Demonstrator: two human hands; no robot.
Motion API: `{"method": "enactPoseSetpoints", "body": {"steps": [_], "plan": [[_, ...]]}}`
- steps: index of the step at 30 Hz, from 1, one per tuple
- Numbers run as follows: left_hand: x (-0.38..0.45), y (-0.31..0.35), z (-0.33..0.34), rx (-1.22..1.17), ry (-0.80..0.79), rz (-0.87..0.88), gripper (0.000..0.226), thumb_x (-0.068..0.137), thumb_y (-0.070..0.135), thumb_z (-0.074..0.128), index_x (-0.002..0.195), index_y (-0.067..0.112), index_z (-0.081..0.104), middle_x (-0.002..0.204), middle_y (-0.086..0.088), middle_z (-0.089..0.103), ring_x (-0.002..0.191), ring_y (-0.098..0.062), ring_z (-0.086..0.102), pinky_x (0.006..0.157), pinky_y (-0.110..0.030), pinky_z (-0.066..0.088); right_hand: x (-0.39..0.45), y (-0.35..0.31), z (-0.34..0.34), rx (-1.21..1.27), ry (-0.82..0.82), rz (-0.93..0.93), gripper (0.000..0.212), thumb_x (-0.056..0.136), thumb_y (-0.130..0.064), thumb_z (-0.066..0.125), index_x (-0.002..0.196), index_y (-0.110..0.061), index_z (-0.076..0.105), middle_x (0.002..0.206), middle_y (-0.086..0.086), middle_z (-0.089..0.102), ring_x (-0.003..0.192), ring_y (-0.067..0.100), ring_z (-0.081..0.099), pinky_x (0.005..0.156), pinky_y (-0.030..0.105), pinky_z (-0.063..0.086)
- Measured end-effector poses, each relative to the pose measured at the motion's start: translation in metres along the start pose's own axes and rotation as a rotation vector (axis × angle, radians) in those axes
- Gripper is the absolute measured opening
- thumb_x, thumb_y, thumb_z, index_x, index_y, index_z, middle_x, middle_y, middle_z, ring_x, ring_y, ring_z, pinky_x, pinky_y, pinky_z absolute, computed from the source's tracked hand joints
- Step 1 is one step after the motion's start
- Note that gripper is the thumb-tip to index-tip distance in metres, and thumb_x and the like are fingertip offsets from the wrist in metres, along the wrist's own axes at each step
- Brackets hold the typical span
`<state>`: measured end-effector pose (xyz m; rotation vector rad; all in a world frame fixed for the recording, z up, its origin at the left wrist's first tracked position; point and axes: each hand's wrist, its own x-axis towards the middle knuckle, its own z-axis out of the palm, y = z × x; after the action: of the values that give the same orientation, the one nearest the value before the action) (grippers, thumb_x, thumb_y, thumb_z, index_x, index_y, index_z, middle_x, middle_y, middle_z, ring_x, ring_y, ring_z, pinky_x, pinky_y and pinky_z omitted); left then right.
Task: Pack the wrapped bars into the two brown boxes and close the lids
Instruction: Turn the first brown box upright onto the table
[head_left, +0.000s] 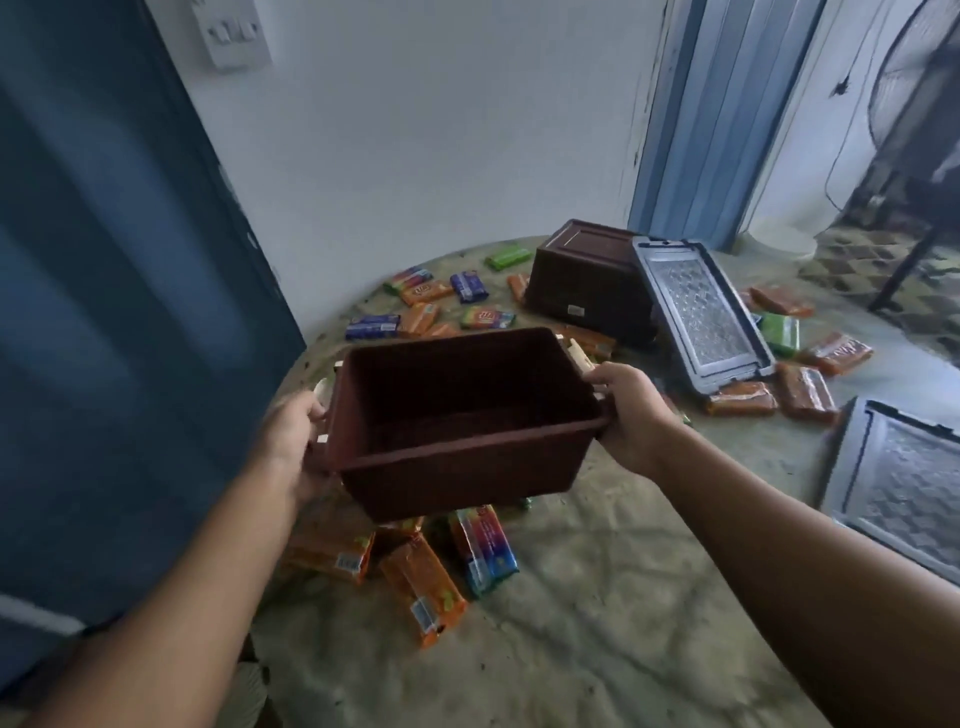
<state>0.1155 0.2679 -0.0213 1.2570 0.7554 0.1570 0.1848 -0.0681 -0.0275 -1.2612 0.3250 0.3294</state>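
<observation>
We hold the empty brown box (457, 415) up above the counter (597, 597), open side facing us. Our left hand (291, 436) curls its grip round the handle at nine o'clock, and our right hand (631, 410) wraps the handle at three o'clock. To do this step well, we judge it best to set the box down level on a bare patch, not on the wrapped bars (421, 582) lying beneath it at six o'clock. The second box (587, 280) sits bottom-up at one o'clock, a lid (698, 317) leaning against it; another lid (904, 488) lies at three o'clock, cut off by the frame. Our left fingers are blurred, and bars under the box are partly hidden.
</observation>
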Motion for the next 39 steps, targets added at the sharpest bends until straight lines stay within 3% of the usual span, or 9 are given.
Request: {"method": "enactPoseSetpoints", "body": {"steps": [2, 8, 14, 17, 21, 23, 26, 34, 39], "plan": [[-0.027, -0.019, 0.014, -0.005, 0.103, 0.031, 0.029, 0.081, 0.005, 0.039, 0.091, 0.022, 0.060, 0.075, -0.005, 0.056, 0.050, -0.019, 0.056, 0.042, -0.027, 0.050, -0.005, -0.011, -0.027, -0.185, -0.066, 0.019, 0.017, 0.095, -0.013, 0.042, 0.087, -0.009, 0.057, 0.061, 0.002, 0.055, 0.048, 0.018, 0.051, 0.051, 0.033, 0.035], [-0.094, -0.059, 0.029, 0.018, 0.225, 0.084, 0.049, 0.091, -0.005, 0.037, 0.125, 0.019, 0.062, 0.083, -0.005, 0.062, 0.055, -0.018, 0.059, 0.036, -0.020, 0.046, -0.017, -0.011, -0.058, -0.522, 0.026, -0.027, 0.034, 0.086, -0.039, 0.053, 0.087, -0.010, 0.070, 0.081, 0.005, 0.066, 0.075, 0.026, 0.063, 0.068, 0.037, 0.045], [-0.146, -0.086, 0.013, 0.050, 0.322, 0.059, 0.039, 0.087, -0.012, 0.034, 0.106, 0.011, 0.060, 0.077, -0.008, 0.057, 0.057, -0.020, 0.056, 0.039, -0.022, 0.046, -0.038, 0.005, -0.073, -0.723, -0.091, 0.039, 0.022, 0.093, -0.021, 0.042, 0.083, -0.010, 0.058, 0.079, 0.009, 0.055, 0.068, 0.025, 0.052, 0.062, 0.031, 0.039], [-0.164, -0.100, 0.009, 0.079, 0.344, 0.053, 0.017, 0.093, 0.015, 0.042, 0.087, 0.016, 0.058, 0.071, -0.005, 0.054, 0.057, -0.019, 0.053, 0.053, -0.028, 0.043, -0.045, 0.018, -0.073, -0.824, -0.158, 0.015, 0.023, 0.095, -0.015, 0.035, 0.088, -0.009, 0.056, 0.082, 0.011, 0.056, 0.072, 0.024, 0.052, 0.065, 0.034, 0.040], [-0.176, -0.124, -0.005, 0.316, 0.350, 0.108, 0.096, 0.075, 0.093, 0.049, 0.136, 0.021, 0.060, 0.136, 0.006, 0.061, 0.124, -0.020, 0.057, 0.105, -0.042, 0.045, -0.054, 0.027, -0.072, -0.886, -0.160, -0.122, 0.031, 0.094, -0.027, 0.034, 0.100, -0.015, 0.061, 0.105, 0.012, 0.064, 0.096, 0.029, 0.061, 0.078, 0.039, 0.046], [-0.187, -0.135, -0.009, 0.422, 0.389, 0.143, 0.105, 0.065, 0.095, 0.058, 0.141, 0.023, 0.057, 0.144, 0.003, 0.058, 0.132, -0.020, 0.054, 0.110, -0.042, 0.043, -0.058, 0.032, -0.075, -0.943, -0.181, -0.132, 0.033, 0.095, -0.029, 0.033, 0.095, -0.014, 0.063, 0.103, 0.013, 0.066, 0.098, 0.031, 0.061, 0.080, 0.039, 0.045], [-0.198, -0.152, -0.010, 0.458, 0.410, 0.059, 0.087, 0.091, 0.062, 0.066, 0.157, 0.015, 0.037, 0.161, -0.010, 0.040, 0.145, -0.030, 0.041, 0.117, -0.046, 0.036, -0.065, 0.038, -0.082, -0.997, -0.187, -0.126, 0.037, 0.096, -0.030, 0.033, 0.092, -0.012, 0.065, 0.099, 0.014, 0.067, 0.096, 0.031, 0.062, 0.082, 0.039, 0.048], [-0.219, -0.190, -0.010, 0.647, 0.386, 0.008, 0.062, 0.103, 0.048, 0.053, 0.152, 0.011, 0.045, 0.154, -0.013, 0.047, 0.140, -0.034, 0.046, 0.112, -0.044, 0.037, -0.078, 0.061, -0.112, -1.124, -0.214, -0.078, 0.041, 0.099, -0.039, 0.031, 0.093, -0.016, 0.065, 0.098, 0.013, 0.069, 0.087, 0.028, 0.064, 0.074, 0.037, 0.051], [-0.224, -0.183, -0.007, 0.910, 0.408, 0.067, 0.065, 0.094, 0.061, 0.061, 0.137, 0.016, 0.042, 0.135, -0.011, 0.055, 0.108, -0.030, 0.058, 0.081, -0.039, 0.044, -0.081, 0.058, -0.105, -1.168, -0.175, -0.174, 0.044, 0.096, -0.050, 0.032, 0.123, -0.023, 0.053, 0.119, 0.012, 0.059, 0.102, 0.033, 0.060, 0.089, 0.044, 0.052]]}}
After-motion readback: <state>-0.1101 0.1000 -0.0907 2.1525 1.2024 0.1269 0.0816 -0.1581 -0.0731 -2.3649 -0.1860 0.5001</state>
